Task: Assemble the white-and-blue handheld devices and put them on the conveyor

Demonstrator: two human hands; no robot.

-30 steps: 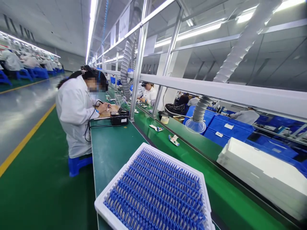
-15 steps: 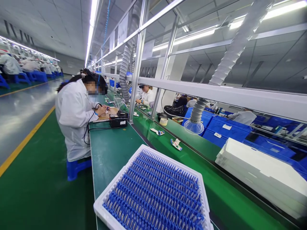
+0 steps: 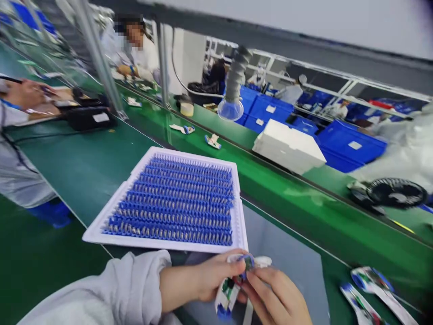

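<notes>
My left hand (image 3: 216, 274) is closed around a small white-and-blue plastic housing (image 3: 223, 299) with a green circuit board showing inside. The fingers of my right hand (image 3: 278, 293) pinch at the upper part of the same piece, against the left thumb. A white rounded part (image 3: 263, 262) sticks out behind the right fingertips. The exact contact point is hidden by the fingers. Beyond my hands lies a white tray (image 3: 162, 246), holding rows of blue parts (image 3: 179, 203) with metal-looking pieces.
A grey mat (image 3: 287, 253) lies under my hands. Two similar open housings (image 3: 372, 280) rest at the right, and others (image 3: 213, 141) sit on the green belt (image 3: 270, 180). A black fan (image 3: 396, 193) stands at right. A co-worker's hands (image 3: 30, 97) are at far left.
My view has turned down and to the right. Both my hands and the housing they hold have come into view; the tray now appears farther left.
</notes>
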